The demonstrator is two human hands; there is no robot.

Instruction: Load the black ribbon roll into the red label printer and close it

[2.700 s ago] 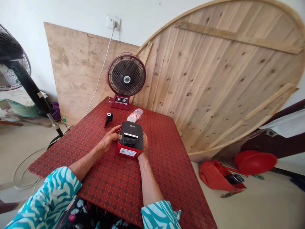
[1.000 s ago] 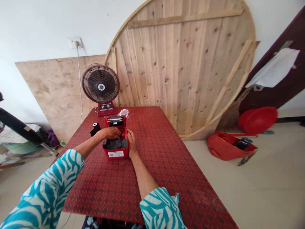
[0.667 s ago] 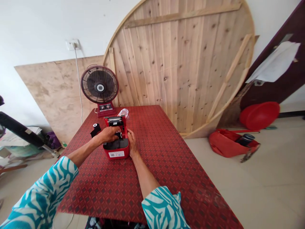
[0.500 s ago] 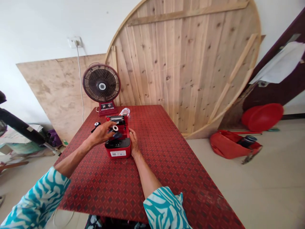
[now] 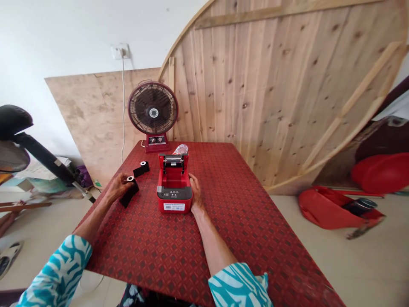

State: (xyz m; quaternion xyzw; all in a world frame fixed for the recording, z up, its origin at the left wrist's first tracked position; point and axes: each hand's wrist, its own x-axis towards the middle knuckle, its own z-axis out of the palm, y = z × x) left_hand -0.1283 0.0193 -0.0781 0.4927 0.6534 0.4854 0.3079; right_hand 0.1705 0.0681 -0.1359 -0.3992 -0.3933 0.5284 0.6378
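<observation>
A red and black label printer [image 5: 175, 198] stands on the table with its lid tipped back, and its inner compartment shows bare red walls. My right hand [image 5: 196, 191] is closed against the printer's right side, its fingers partly hidden behind it. To the left of the printer, my left hand [image 5: 120, 186] grips a black label roll [image 5: 129, 194] with a white core, its loose black strip trailing toward the front. Just behind that, a second black label roll [image 5: 141, 169] with a white core lies on the table, part of its strip unrolled.
A dark red fan [image 5: 153, 111] stands at the table's [image 5: 223, 204] back left, with a clear plastic bottle [image 5: 181, 149] lying behind the printer. A large round wooden board [image 5: 255, 85] leans on the wall. On the floor to the right sits a red bag [image 5: 326, 209].
My left hand has carried the black label roll out from above the printer's open compartment to the table at its left. My right hand stays at the printer. The view has shifted.
</observation>
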